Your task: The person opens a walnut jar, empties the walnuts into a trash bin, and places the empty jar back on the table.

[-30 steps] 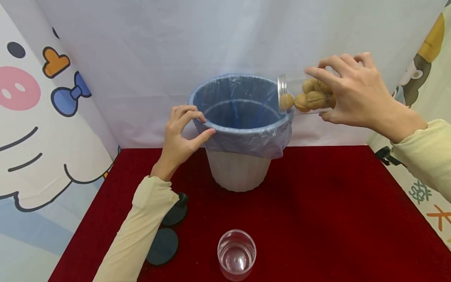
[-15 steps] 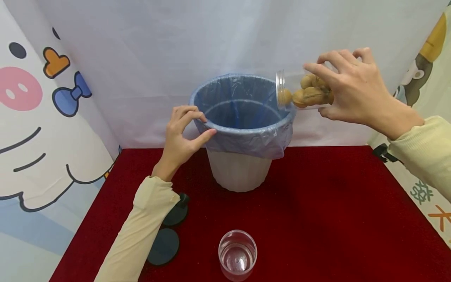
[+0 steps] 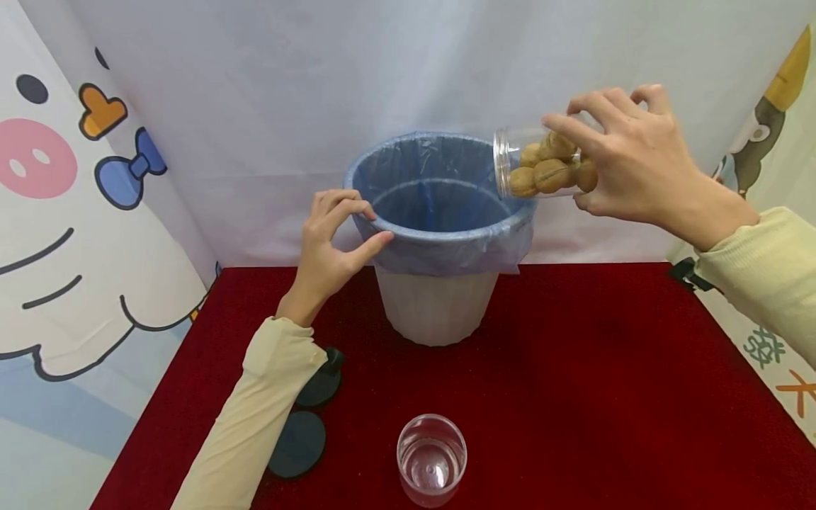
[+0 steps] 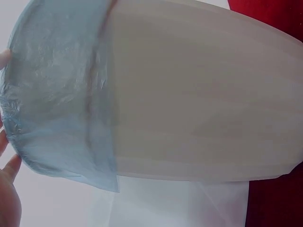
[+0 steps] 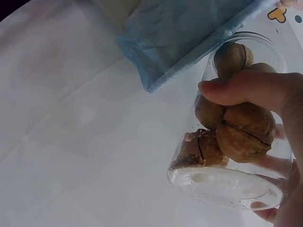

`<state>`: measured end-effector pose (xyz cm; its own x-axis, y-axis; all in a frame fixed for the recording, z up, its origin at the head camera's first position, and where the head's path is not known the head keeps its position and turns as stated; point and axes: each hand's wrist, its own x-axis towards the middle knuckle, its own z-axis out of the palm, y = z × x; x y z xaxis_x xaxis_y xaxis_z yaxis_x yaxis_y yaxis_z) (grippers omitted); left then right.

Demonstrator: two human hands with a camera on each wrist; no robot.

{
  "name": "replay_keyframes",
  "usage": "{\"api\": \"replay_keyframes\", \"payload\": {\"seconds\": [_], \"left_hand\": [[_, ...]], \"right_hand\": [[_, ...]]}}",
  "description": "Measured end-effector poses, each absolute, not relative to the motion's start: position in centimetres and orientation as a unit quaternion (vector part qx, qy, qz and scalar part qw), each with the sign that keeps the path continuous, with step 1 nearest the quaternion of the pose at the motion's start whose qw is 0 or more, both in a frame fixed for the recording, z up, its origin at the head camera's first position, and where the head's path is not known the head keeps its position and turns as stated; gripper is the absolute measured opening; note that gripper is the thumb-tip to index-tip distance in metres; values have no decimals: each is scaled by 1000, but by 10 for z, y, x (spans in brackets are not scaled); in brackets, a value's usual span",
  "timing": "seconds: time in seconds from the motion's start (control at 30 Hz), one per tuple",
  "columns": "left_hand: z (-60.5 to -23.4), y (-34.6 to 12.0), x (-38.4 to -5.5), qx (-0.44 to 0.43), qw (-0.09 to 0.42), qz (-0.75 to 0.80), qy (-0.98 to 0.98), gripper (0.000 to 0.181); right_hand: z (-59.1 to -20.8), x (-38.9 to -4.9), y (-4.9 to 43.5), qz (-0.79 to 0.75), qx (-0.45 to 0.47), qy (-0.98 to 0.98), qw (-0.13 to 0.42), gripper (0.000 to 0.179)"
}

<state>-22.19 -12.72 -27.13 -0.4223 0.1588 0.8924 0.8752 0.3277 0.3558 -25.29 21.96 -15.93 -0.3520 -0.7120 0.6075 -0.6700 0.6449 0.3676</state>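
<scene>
My right hand [image 3: 637, 156] grips a clear jar [image 3: 502, 164] of several walnuts [image 3: 552, 176] from above. The jar lies nearly on its side, its uncapped mouth over the right rim of a white bin [image 3: 436, 304]. In the right wrist view, the thumb crosses the jar wall in front of the walnuts [image 5: 244, 132]. A blue plastic bag [image 3: 459, 255] lines the bin and folds over its rim. My left hand [image 3: 328, 244] pinches the lined rim at the left, thumb outside. The left wrist view shows the bag [image 4: 57, 85] and bin wall [image 4: 203, 90]; only parts of the fingers appear.
A clear glass of liquid [image 3: 431, 460] stands near the front of the red tablecloth [image 3: 586, 382]. Beside my left forearm lie a dark disc [image 3: 298, 444] and a second dark round piece [image 3: 319, 388], partly hidden by the sleeve. A white curtain [image 3: 268, 106] hangs behind the bin.
My right hand has moved slightly left and up with the jar, bringing its mouth further over the rim. The walnuts inside have shifted. My left hand keeps its place on the rim.
</scene>
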Motion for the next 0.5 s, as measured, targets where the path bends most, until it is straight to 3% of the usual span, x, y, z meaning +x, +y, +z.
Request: {"api": "replay_keyframes", "payload": {"seconds": [0.5], "left_hand": [[-274,-118,-226,-364,401,-451,-710,23]], "right_hand": [[-161,-259,218,-22,414,-814,408,71]]}}
